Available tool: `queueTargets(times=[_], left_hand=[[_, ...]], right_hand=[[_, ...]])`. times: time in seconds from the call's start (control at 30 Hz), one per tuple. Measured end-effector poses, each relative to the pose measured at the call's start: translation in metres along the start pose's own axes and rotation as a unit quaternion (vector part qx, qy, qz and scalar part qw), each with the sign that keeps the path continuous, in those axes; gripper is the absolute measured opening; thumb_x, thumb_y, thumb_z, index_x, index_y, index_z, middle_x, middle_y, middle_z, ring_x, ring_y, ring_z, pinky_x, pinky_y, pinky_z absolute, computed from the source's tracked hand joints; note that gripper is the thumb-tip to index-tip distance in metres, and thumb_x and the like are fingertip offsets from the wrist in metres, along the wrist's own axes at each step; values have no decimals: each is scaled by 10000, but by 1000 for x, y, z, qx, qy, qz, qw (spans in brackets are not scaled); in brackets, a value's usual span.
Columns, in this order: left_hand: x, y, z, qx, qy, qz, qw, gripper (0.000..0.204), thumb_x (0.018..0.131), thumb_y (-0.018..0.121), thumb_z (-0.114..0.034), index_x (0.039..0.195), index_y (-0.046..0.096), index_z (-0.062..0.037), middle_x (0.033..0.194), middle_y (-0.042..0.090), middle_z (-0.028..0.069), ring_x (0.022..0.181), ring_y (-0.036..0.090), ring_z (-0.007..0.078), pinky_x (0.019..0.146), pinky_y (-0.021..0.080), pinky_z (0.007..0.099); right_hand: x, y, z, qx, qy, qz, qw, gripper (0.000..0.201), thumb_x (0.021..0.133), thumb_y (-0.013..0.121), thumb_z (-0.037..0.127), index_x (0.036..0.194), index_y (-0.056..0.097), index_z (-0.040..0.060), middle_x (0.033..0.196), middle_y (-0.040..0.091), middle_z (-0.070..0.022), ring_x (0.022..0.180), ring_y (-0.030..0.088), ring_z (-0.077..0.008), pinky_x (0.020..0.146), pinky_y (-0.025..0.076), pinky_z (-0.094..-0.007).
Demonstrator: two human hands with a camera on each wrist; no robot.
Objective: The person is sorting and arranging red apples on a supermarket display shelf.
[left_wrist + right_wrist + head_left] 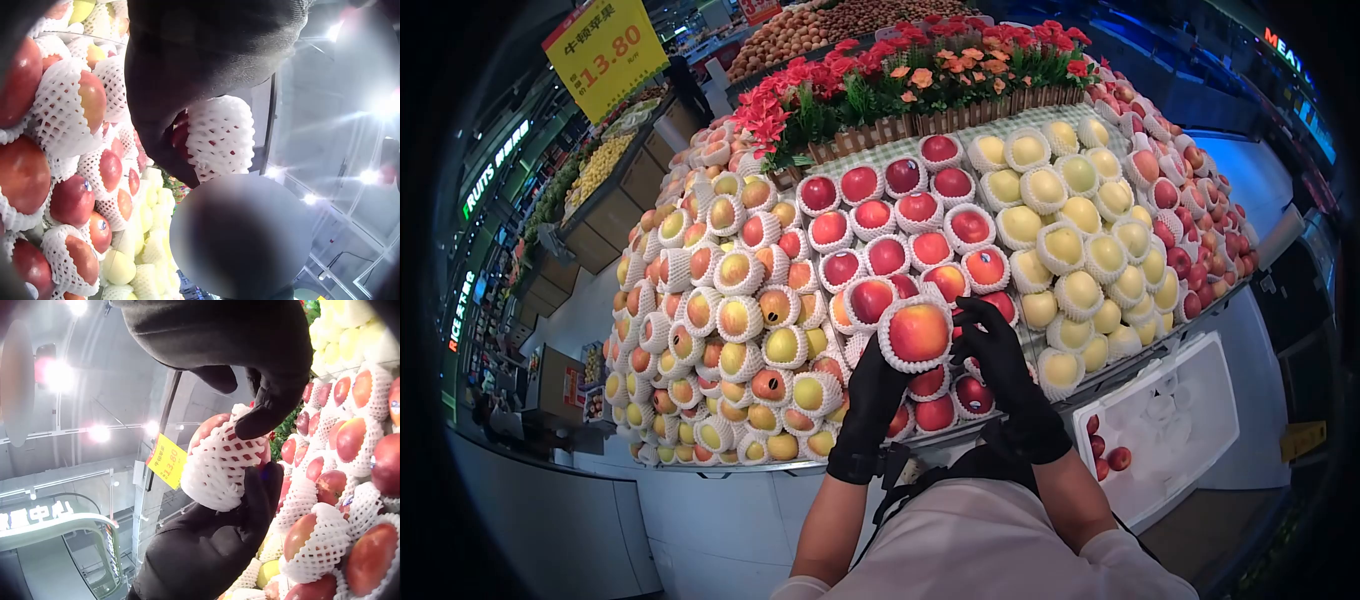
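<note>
A red-and-yellow apple (920, 332) in a white foam net (215, 472) is raised above the display in front of the person. The black-gloved left hand (878, 388) grips it from below and the left side, its thumb and fingers against the net. At the apple's right side is the right hand (998, 362), also in a black glove. In the right wrist view its bent fingers (253, 422) reach the net's upper edge, while the thumb stands apart from the fruit. Rows of netted red apples (887, 255) lie just beyond and beneath the hands.
Yellow-red netted apples (735, 270) are heaped on the left and pale yellow fruit (1080, 245) on the right. Artificial flowers (920, 75) in a small wooden fence line the back. A white foam box (1170, 420) with several red apples stands at the right. A price sign (605, 55) hangs upper left.
</note>
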State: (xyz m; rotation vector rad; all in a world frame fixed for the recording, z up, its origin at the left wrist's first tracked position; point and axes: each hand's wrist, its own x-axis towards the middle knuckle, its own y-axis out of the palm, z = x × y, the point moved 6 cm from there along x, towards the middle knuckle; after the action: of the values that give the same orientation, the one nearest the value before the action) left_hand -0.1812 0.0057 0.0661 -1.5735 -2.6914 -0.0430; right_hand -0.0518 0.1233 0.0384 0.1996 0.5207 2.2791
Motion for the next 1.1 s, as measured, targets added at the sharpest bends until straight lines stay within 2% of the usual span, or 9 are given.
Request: queueTargets(times=[0.2, 0.3, 0.33, 0.4, 0.47, 0.67, 0.8, 0.93, 1.1], left_hand=[[-1, 4, -1, 78, 135, 18, 988, 471, 929, 607, -88, 1373, 462, -22, 1341, 524, 106, 1198, 526, 191, 993, 451, 333], [3, -2, 21, 86, 129, 32, 987, 478, 972, 535, -123, 1421, 400, -28, 1398, 454, 108, 1273, 464, 199, 1039, 423, 335], [4, -3, 25, -12, 67, 15, 998, 490, 969, 539, -127, 1425, 390, -29, 1395, 454, 108, 1273, 464, 200, 1034, 426, 336], [1, 2, 32, -206, -60, -20, 977, 514, 964, 547, -135, 1435, 369, -32, 1390, 454, 106, 1272, 464, 203, 1025, 432, 338], [-1, 3, 25, -145, -32, -1, 989, 529, 964, 556, -152, 1438, 352, -34, 1373, 468, 108, 1256, 478, 212, 1005, 449, 344], [-3, 0, 33, -209, -37, 3, 977, 484, 989, 534, -191, 1418, 366, -41, 1272, 546, 144, 1104, 594, 218, 937, 513, 380], [-6, -23, 33, -197, -18, -45, 979, 450, 982, 524, -160, 1385, 384, -13, 1185, 594, 138, 1009, 634, 207, 888, 551, 375], [-11, -55, 37, -163, -5, -119, 979, 455, 955, 553, -152, 1358, 414, 7, 1136, 620, 128, 977, 645, 189, 871, 553, 331], [-11, -68, 47, -158, -1, -144, 977, 444, 955, 553, -148, 1353, 427, 5, 1124, 621, 131, 953, 646, 188, 847, 561, 327]], right_hand=[[-6, 17, 10, -283, 4, -51, 958, 675, 835, 755, 225, 1378, 410, 20, 1280, 506, -135, 1087, 565, -201, 896, 489, -322], [-6, 20, -2, -232, -10, -23, 972, 802, 816, 776, 265, 1427, 336, -9, 1369, 442, -187, 1227, 488, -255, 1003, 438, -380], [-6, 20, -9, -164, 12, -7, 986, 902, 801, 793, 191, 1485, 229, 20, 1352, 473, -176, 1185, 539, -223, 933, 498, -336], [-2, 13, -19, -300, -74, -16, 951, 915, 801, 792, 188, 1489, 213, 11, 1390, 437, -186, 1236, 504, -240, 960, 488, -352], [-4, 15, -14, -355, -97, -20, 930, 943, 791, 799, 219, 1489, 202, 3, 1430, 393, -197, 1296, 445, -261, 1011, 448, -374], [-1, -11, -17, -144, 54, -2, 988, 1001, 746, 828, 232, 1502, 205, 25, 1475, 351, -160, 1352, 375, -245, 1077, 383, -373], [-6, -44, 0, -173, 35, -62, 982, 937, 748, 819, 192, 1484, 267, 12, 1440, 403, -154, 1332, 405, -229, 1084, 379, -369], [-10, -73, 31, -144, -28, -92, 985, 747, 756, 786, 113, 1384, 394, 12, 1275, 554, -109, 1142, 565, -206, 964, 482, -347], [-15, -102, 41, -99, -42, -133, 985, 677, 789, 756, 118, 1359, 408, 10, 1250, 551, -103, 1157, 544, -198, 983, 460, -349]])
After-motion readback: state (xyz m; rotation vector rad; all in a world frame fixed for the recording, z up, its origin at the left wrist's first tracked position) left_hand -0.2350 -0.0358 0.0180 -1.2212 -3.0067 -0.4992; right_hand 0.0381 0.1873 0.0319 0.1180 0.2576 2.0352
